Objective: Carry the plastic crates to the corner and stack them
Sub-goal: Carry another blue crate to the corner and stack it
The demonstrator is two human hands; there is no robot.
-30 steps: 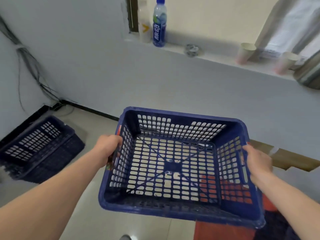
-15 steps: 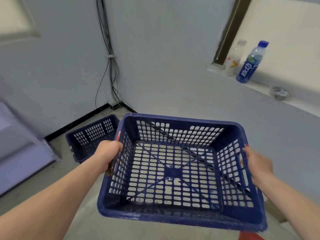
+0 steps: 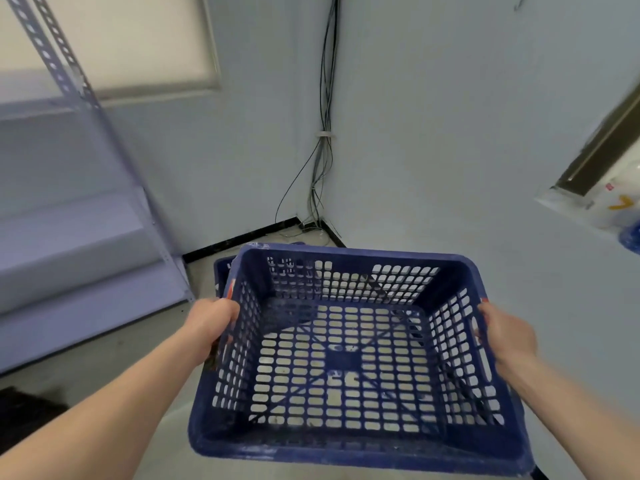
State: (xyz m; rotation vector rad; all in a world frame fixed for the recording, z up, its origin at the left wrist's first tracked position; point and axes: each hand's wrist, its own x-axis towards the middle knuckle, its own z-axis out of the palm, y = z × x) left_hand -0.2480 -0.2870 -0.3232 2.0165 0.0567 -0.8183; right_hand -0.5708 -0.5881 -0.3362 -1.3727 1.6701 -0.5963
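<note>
Blue crate [image 3: 346, 362] gripped by left hand [image 3: 211, 323], right hand [image 3: 505, 337], facing corner

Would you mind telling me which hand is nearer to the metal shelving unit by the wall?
Left. The left hand grips the carried crate's left rim, just right of the shelving unit's near post; the right hand holds the opposite rim, the whole crate farther away.

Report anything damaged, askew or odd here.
The crate, held by the left hand and right hand, has whitish scuffs on its far-left corner and near rim. Loose cables straggle down to the floor. Nothing spilled.
</note>
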